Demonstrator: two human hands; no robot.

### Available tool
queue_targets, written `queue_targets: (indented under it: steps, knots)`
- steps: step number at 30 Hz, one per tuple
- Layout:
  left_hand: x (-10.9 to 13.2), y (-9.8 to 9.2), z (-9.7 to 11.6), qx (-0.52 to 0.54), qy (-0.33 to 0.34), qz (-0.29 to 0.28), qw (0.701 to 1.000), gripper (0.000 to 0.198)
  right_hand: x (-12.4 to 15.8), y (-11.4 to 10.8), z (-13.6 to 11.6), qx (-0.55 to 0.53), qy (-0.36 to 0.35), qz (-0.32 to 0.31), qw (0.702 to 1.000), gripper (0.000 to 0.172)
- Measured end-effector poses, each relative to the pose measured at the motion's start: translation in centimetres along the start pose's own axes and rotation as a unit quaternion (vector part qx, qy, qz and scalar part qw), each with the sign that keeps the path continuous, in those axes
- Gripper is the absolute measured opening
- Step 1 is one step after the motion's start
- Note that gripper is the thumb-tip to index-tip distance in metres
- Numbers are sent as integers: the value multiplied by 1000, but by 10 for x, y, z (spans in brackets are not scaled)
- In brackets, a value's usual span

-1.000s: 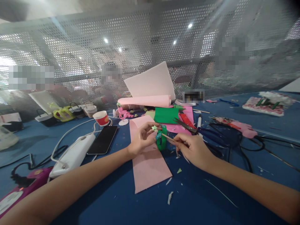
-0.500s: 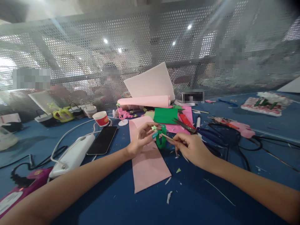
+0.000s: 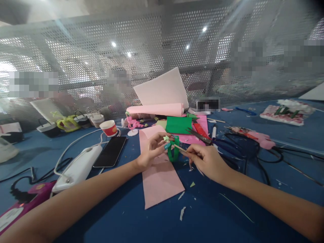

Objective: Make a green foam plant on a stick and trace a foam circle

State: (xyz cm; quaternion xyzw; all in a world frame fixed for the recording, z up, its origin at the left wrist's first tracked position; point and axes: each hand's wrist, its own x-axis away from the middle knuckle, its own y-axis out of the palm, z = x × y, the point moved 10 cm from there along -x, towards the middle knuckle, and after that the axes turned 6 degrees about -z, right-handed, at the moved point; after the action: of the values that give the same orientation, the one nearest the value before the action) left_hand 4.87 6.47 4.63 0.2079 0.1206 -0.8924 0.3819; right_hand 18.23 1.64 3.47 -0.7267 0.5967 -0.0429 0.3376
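My left hand (image 3: 150,150) is closed, thumb and fingers pinching a piece with a small light green star (image 3: 166,138) and a curled green strip (image 3: 173,157) hanging from it in a loop. The fingers partly hide where star and strip meet. A thin wooden stick (image 3: 180,148) is pinched in my right hand (image 3: 207,163), its tip pointing left at the loop; whether it touches cannot be told. Under my left hand lies a pale pink sheet (image 3: 162,185). Scissors (image 3: 199,135) with dark blades rest just beyond my right hand.
A black phone (image 3: 110,152), a white power strip (image 3: 78,168) and a red paper cup (image 3: 108,128) are on the left. Green sheet (image 3: 179,125) and pink roll (image 3: 155,109) lie ahead. A pink glue gun (image 3: 260,137) with its cord is at right. Scraps (image 3: 182,213) dot the table.
Both hands stay almost where they were, still holding the same things. The green loop has shifted very slightly downward and left.
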Motion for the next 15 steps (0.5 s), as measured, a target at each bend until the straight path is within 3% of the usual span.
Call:
queue_targets:
  steps: [5,15]
  knots:
    - [-1,1,2,-2,9,-5,1000,42,2,-1,0,-15,15,4,1000,21]
    - [0,14,2,-2,0,-52,999,45,7,14,15,-187,120,-7,975,28]
